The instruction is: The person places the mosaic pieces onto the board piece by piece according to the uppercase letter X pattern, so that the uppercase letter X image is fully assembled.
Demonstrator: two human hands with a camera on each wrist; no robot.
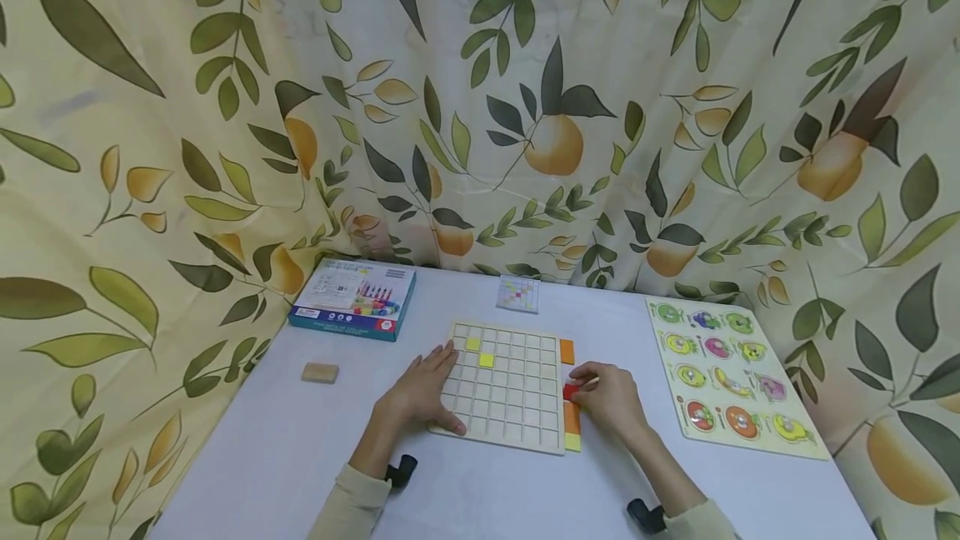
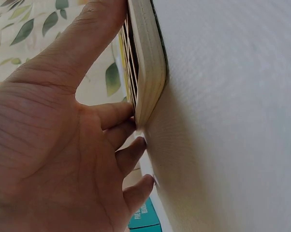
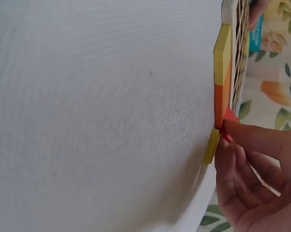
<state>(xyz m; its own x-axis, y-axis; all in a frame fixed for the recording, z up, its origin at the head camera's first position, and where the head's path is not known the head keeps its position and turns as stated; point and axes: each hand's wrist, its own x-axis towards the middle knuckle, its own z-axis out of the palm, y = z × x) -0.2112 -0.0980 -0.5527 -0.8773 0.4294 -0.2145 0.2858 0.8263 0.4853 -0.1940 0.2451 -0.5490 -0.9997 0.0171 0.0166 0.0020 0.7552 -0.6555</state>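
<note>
In the head view, a person's right hand [image 1: 611, 401] pinches a red tile [image 1: 572, 391] just beside the right edge of a gridded board [image 1: 525, 390] on a white surface [image 1: 510, 494], the fingers closed narrow and hiding part of the piece. The whole grid lies to the left of that pinch, so the right hand is the nearer one to the tile, while the left hand [image 1: 420, 386] rests at the board's opposite edge, its fingers spread wide and gripping nothing. The red tile sits in line with an orange tile [image 1: 567, 352] on the far side and, on the near side, a second orange tile [image 1: 572, 417] and a yellow tile [image 1: 572, 442], a row whose long axis runs along the board's edge. The left wrist view shows the left palm wide, thumb and fingertips at the board's side and corner. In the right wrist view, thumb and finger squeeze the red tile above the end of the second orange tile, with a yellow piece [image 3: 211, 146] just beside the fingertips; the red tile appears tilted, its own long axis is too covered to read, and whether it touches the board cannot be told.
</note>
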